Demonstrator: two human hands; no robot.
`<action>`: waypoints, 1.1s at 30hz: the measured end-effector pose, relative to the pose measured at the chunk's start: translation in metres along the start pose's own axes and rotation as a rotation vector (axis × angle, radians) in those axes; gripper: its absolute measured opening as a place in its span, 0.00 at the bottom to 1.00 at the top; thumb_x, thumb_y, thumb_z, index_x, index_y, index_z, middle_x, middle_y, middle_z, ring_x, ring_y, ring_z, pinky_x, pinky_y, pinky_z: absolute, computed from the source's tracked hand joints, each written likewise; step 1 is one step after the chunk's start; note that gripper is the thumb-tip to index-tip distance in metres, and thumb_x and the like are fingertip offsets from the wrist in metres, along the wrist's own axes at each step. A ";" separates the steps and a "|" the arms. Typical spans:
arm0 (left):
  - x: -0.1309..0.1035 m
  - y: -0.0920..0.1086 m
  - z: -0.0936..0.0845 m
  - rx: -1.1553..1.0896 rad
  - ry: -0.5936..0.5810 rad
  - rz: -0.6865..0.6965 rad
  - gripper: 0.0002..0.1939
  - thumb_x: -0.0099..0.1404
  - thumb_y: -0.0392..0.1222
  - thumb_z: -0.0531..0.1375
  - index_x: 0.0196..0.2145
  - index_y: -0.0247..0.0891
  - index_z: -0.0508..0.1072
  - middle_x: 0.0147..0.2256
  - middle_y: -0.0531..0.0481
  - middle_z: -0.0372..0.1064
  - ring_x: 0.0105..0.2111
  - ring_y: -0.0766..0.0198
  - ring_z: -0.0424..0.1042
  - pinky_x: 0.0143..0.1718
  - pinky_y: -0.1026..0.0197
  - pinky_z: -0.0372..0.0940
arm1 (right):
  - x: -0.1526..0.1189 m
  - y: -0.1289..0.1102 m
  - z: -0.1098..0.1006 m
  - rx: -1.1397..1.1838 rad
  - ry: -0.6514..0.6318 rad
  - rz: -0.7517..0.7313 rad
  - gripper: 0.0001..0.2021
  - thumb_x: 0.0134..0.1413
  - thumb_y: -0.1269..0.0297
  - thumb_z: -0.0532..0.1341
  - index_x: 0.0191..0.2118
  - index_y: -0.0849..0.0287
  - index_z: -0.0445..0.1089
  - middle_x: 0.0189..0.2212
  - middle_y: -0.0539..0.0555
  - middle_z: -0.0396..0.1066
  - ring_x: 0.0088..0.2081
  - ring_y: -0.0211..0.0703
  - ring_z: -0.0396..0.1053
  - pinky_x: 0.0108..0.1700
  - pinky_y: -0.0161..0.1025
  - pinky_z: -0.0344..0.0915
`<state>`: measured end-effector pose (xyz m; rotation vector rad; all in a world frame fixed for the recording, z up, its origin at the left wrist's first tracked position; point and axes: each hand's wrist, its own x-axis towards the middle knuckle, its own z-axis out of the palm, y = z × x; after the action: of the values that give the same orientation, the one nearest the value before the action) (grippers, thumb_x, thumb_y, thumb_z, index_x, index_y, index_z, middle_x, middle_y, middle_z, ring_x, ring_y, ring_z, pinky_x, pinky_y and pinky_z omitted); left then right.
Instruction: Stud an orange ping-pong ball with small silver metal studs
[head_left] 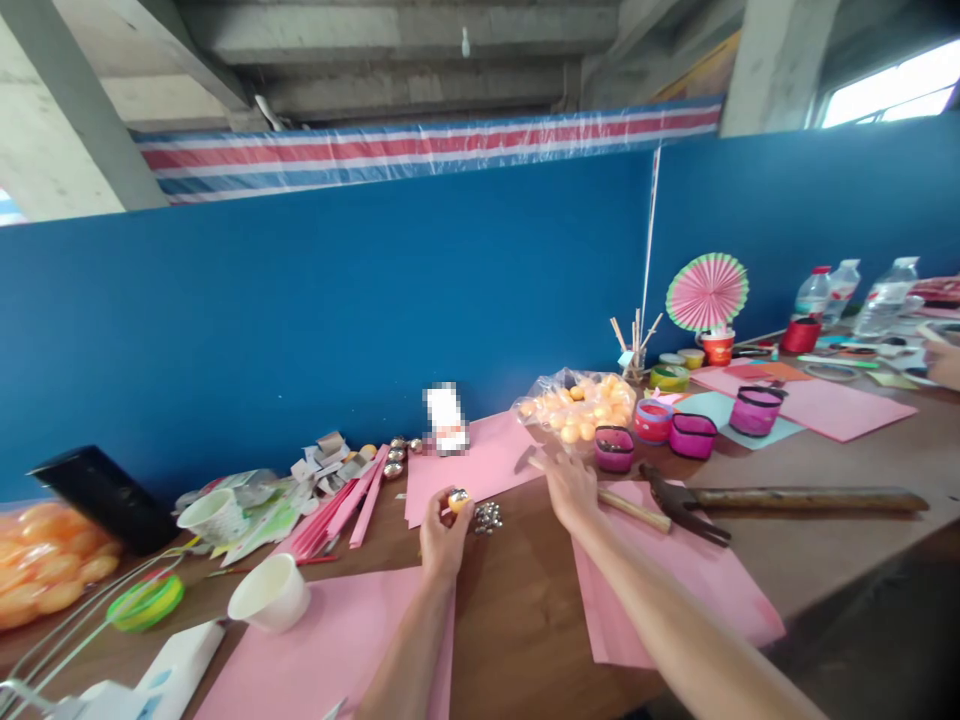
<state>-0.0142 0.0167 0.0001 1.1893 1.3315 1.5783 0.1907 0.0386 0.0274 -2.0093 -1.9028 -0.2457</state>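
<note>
My left hand (444, 538) is closed around an orange ball (458, 500) whose upper part is covered in shiny silver. Right beside it on the brown table lies a small pile of silver tacks (489, 518). My right hand (571, 488) is wrapped over a tool with a pale wooden handle (637, 508). The handle sticks out to the right of the hand, and a greyish end shows at the left, too blurred to make out. Several silver-covered balls (394, 468) sit further back, near pink paper strips (369, 505).
A claw hammer (802, 500) lies at the right on pink paper (675, 580). Behind are a bag of orange balls (577, 405) and magenta containers (691, 436). At the left stand a white cup (270, 592) and a power strip (176, 670). Another person's hand (943, 362) shows far right.
</note>
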 end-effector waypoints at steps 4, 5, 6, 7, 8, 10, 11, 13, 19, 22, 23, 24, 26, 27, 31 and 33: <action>0.000 -0.003 -0.001 0.019 -0.003 0.022 0.23 0.48 0.46 0.62 0.42 0.37 0.65 0.36 0.47 0.68 0.29 0.66 0.71 0.33 0.61 0.67 | 0.001 0.001 0.002 0.048 0.062 -0.062 0.17 0.55 0.73 0.48 0.45 0.48 0.64 0.39 0.55 0.66 0.44 0.48 0.59 0.38 0.42 0.53; 0.000 -0.003 -0.001 0.016 -0.007 0.024 0.23 0.49 0.46 0.62 0.42 0.37 0.65 0.36 0.47 0.68 0.29 0.66 0.71 0.33 0.61 0.67 | 0.001 0.000 0.002 0.081 0.081 -0.109 0.16 0.55 0.72 0.48 0.45 0.49 0.65 0.39 0.55 0.66 0.43 0.47 0.58 0.39 0.41 0.54; 0.000 -0.004 -0.001 0.013 -0.012 0.027 0.22 0.49 0.46 0.62 0.42 0.37 0.64 0.36 0.47 0.67 0.30 0.66 0.71 0.34 0.61 0.67 | 0.000 -0.002 0.002 0.123 0.096 -0.170 0.15 0.55 0.72 0.49 0.44 0.51 0.66 0.40 0.55 0.65 0.43 0.46 0.59 0.40 0.40 0.54; 0.000 -0.004 -0.001 0.010 -0.017 0.032 0.22 0.50 0.46 0.62 0.42 0.37 0.64 0.36 0.47 0.67 0.30 0.66 0.71 0.34 0.61 0.67 | -0.001 -0.004 0.002 0.172 0.099 -0.242 0.14 0.55 0.72 0.49 0.42 0.53 0.66 0.39 0.55 0.66 0.42 0.44 0.59 0.40 0.39 0.54; 0.000 -0.005 -0.001 0.007 -0.022 0.037 0.22 0.50 0.46 0.61 0.42 0.37 0.64 0.36 0.47 0.67 0.30 0.66 0.71 0.34 0.61 0.67 | -0.002 -0.008 0.002 0.222 0.087 -0.319 0.13 0.55 0.71 0.49 0.41 0.54 0.67 0.37 0.54 0.66 0.41 0.43 0.59 0.40 0.38 0.55; 0.000 -0.005 -0.002 -0.002 -0.019 0.048 0.22 0.49 0.46 0.62 0.41 0.37 0.65 0.37 0.47 0.67 0.30 0.65 0.71 0.34 0.61 0.67 | -0.007 -0.014 0.002 0.313 0.047 -0.466 0.12 0.55 0.71 0.49 0.37 0.56 0.69 0.33 0.53 0.67 0.39 0.41 0.60 0.40 0.37 0.55; 0.000 -0.005 -0.002 -0.004 -0.014 0.049 0.22 0.49 0.46 0.62 0.41 0.37 0.65 0.37 0.47 0.68 0.30 0.65 0.71 0.34 0.61 0.67 | -0.010 -0.018 0.002 0.349 0.023 -0.529 0.12 0.55 0.71 0.49 0.36 0.57 0.69 0.32 0.53 0.67 0.38 0.41 0.60 0.40 0.37 0.56; 0.000 -0.005 -0.002 0.001 -0.012 0.043 0.22 0.48 0.46 0.62 0.41 0.37 0.66 0.36 0.46 0.68 0.30 0.65 0.71 0.33 0.61 0.67 | -0.015 -0.024 0.002 0.401 -0.021 -0.621 0.12 0.55 0.71 0.49 0.38 0.57 0.69 0.32 0.53 0.66 0.38 0.41 0.61 0.40 0.37 0.56; -0.001 -0.004 -0.001 0.036 -0.033 0.049 0.22 0.50 0.46 0.62 0.42 0.36 0.65 0.36 0.46 0.68 0.30 0.66 0.70 0.33 0.62 0.67 | -0.019 -0.030 0.010 0.456 -0.094 -0.684 0.13 0.56 0.71 0.49 0.42 0.57 0.68 0.35 0.55 0.66 0.40 0.42 0.60 0.42 0.38 0.57; -0.001 -0.004 0.000 0.041 -0.034 0.043 0.23 0.50 0.46 0.62 0.42 0.36 0.64 0.36 0.46 0.67 0.30 0.66 0.70 0.32 0.62 0.67 | -0.018 -0.029 0.014 0.487 -0.099 -0.661 0.10 0.54 0.72 0.51 0.37 0.58 0.68 0.33 0.54 0.66 0.39 0.42 0.60 0.41 0.38 0.57; -0.001 -0.004 0.000 0.045 -0.035 0.039 0.23 0.50 0.46 0.62 0.43 0.36 0.64 0.36 0.46 0.67 0.30 0.66 0.70 0.32 0.62 0.67 | -0.018 -0.028 0.014 0.494 -0.098 -0.655 0.09 0.53 0.72 0.52 0.35 0.59 0.68 0.32 0.54 0.66 0.39 0.42 0.60 0.41 0.38 0.57; -0.001 -0.003 0.000 0.047 -0.037 0.035 0.23 0.50 0.46 0.62 0.43 0.36 0.64 0.36 0.46 0.67 0.29 0.66 0.70 0.32 0.62 0.67 | -0.018 -0.028 0.014 0.500 -0.096 -0.653 0.08 0.52 0.72 0.52 0.34 0.59 0.68 0.31 0.54 0.67 0.38 0.42 0.61 0.41 0.38 0.57; -0.001 -0.002 0.000 0.044 -0.038 0.026 0.23 0.50 0.46 0.62 0.43 0.36 0.64 0.36 0.46 0.67 0.29 0.66 0.70 0.33 0.62 0.67 | -0.018 -0.028 0.013 0.512 -0.094 -0.654 0.06 0.51 0.73 0.53 0.32 0.59 0.67 0.30 0.53 0.67 0.37 0.41 0.61 0.40 0.38 0.57; -0.001 -0.001 0.000 0.041 -0.037 0.022 0.23 0.50 0.46 0.62 0.43 0.36 0.64 0.36 0.47 0.67 0.29 0.66 0.70 0.33 0.62 0.67 | -0.018 -0.027 0.013 0.516 -0.092 -0.652 0.06 0.51 0.73 0.53 0.32 0.59 0.66 0.30 0.53 0.67 0.37 0.41 0.60 0.40 0.37 0.57; -0.002 0.001 0.001 0.031 -0.032 0.021 0.23 0.49 0.46 0.62 0.42 0.36 0.64 0.35 0.47 0.67 0.29 0.67 0.70 0.32 0.63 0.67 | -0.018 -0.027 0.014 0.511 -0.082 -0.631 0.08 0.50 0.74 0.53 0.35 0.59 0.66 0.31 0.53 0.67 0.37 0.42 0.60 0.40 0.38 0.57; -0.002 0.001 0.000 0.039 -0.034 0.027 0.23 0.49 0.46 0.62 0.42 0.36 0.65 0.36 0.47 0.67 0.29 0.66 0.70 0.32 0.63 0.67 | -0.018 -0.026 0.015 0.506 -0.085 -0.634 0.09 0.51 0.74 0.53 0.36 0.59 0.67 0.31 0.54 0.67 0.38 0.43 0.60 0.40 0.38 0.57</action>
<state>-0.0132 0.0146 0.0003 1.2576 1.3353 1.5505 0.1615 0.0283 0.0105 -1.0815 -2.3159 0.1591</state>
